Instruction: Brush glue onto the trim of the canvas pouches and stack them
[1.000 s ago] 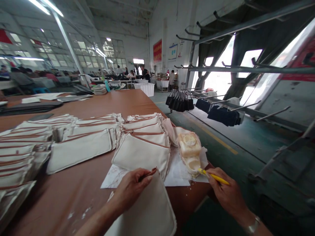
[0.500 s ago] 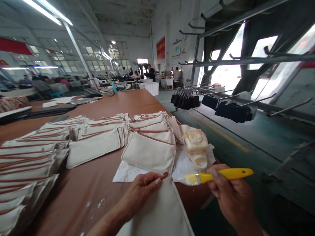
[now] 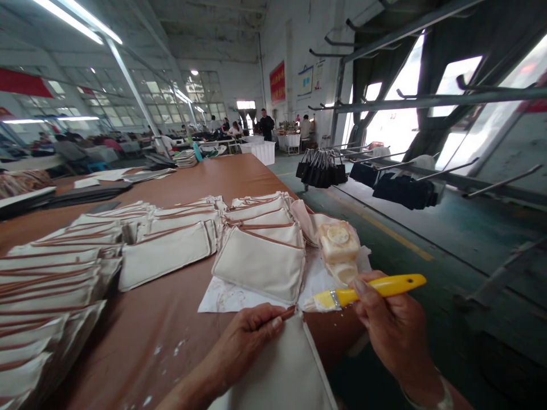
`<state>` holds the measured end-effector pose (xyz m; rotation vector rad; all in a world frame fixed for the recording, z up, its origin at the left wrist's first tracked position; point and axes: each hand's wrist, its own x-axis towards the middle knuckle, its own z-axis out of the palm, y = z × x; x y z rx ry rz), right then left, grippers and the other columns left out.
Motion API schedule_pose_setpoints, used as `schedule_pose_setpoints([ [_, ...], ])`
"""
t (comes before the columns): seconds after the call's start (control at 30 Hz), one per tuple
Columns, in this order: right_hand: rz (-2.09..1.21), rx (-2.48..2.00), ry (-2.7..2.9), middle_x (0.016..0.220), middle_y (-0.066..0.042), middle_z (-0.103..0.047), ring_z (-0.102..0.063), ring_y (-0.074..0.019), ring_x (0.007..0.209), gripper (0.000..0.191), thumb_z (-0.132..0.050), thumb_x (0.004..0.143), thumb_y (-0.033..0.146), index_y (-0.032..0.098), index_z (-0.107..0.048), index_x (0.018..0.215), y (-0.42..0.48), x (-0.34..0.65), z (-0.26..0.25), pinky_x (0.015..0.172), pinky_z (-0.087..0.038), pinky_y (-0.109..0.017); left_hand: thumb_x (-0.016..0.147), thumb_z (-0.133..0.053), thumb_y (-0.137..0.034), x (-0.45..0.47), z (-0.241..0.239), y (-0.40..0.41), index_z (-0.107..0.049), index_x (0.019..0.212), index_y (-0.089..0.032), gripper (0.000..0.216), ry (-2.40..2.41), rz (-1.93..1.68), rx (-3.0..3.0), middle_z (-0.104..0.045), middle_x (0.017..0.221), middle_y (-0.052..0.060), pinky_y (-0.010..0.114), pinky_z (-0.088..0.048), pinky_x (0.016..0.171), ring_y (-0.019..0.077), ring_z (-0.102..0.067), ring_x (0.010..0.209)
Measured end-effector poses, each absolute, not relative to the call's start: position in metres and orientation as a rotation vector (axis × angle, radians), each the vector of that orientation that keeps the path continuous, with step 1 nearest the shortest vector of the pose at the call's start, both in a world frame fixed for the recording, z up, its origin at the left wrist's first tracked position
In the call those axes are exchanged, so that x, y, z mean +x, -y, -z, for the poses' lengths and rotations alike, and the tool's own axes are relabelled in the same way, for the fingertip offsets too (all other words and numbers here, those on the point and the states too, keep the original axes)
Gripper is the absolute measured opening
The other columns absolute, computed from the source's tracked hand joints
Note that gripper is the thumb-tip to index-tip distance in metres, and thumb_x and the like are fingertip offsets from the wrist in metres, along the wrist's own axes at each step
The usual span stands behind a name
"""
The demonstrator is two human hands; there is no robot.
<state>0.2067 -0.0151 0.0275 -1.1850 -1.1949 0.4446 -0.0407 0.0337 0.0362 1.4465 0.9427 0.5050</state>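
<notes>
A cream fabric panel with a brown edge (image 3: 282, 364) lies at the table's near edge, its top corner pinched between the thumb and fingers of my left hand (image 3: 250, 333). My right hand (image 3: 391, 324) grips a yellow-handled paintbrush (image 3: 388, 286). White paste coats the bristles, which point left, close to the pinched corner; whether they touch it I cannot tell. Just beyond the brush stands a paste-crusted, pale yellow container (image 3: 339, 245) on white paper (image 3: 226, 296). Stacked cream pieces with brown trim (image 3: 260, 262) lie beyond my left hand.
More overlapping cream pieces (image 3: 47, 285) fill the left of the brown table (image 3: 231, 173). To the right, metal rack arms (image 3: 448, 168) hold dark items (image 3: 401, 191) above the floor. A person in dark clothes (image 3: 266, 124) stands in the background.
My right hand has moved left with the paintbrush, bringing its bristles nearer the pinched corner. My left hand keeps its hold on the panel, shifted only slightly.
</notes>
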Motion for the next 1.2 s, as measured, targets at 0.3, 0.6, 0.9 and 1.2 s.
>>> schedule_pose_setpoints([
  [0.3,-0.436,-1.207,1.138,0.062,0.001,-0.054,-0.050,-0.0136,0.050,0.031,-0.063,0.100,0.045,0.016,-0.067,0.090,0.010,0.212,-0.017,0.043,-0.040,-0.020,0.098,-0.059,-0.044,-0.041,-0.031,-0.024,-0.076,0.108,-0.021,0.030,-0.879,-0.594,1.820,-0.074,0.100,0.005,0.024,-0.049,0.083,0.0179,-0.068,0.093],
  [0.6,-0.336,-1.152,1.264,0.071,0.000,-0.056,-0.052,-0.0140,0.057,0.023,-0.057,0.103,0.035,0.019,-0.063,0.088,0.042,0.218,-0.045,0.053,-0.046,-0.023,0.105,-0.044,-0.026,-0.041,-0.035,-0.005,-0.064,0.092,-0.019,0.024,-0.763,-0.909,3.030,-0.062,0.071,0.001,0.029,-0.036,0.055,0.0147,-0.052,0.058],
  [0.9,-0.067,-1.082,1.657,0.086,0.000,-0.065,-0.066,-0.0154,0.084,0.011,-0.053,0.102,0.017,0.022,-0.061,0.097,0.049,0.215,-0.065,0.075,-0.052,-0.019,0.104,-0.034,-0.013,-0.038,-0.056,0.003,-0.060,0.102,-0.012,0.026,-0.606,-0.942,3.294,-0.060,0.070,0.001,0.030,-0.035,0.052,0.0144,-0.051,0.055],
  [1.2,-0.147,-1.031,1.736,0.080,-0.001,-0.062,-0.063,-0.0155,0.070,0.012,-0.051,0.102,0.016,0.022,-0.059,0.096,0.055,0.206,-0.069,0.066,-0.050,-0.025,0.101,-0.041,-0.014,-0.042,-0.051,0.006,-0.061,0.102,-0.011,0.021,-0.573,-0.969,3.351,-0.061,0.071,0.002,0.033,-0.033,0.053,0.0150,-0.050,0.056],
])
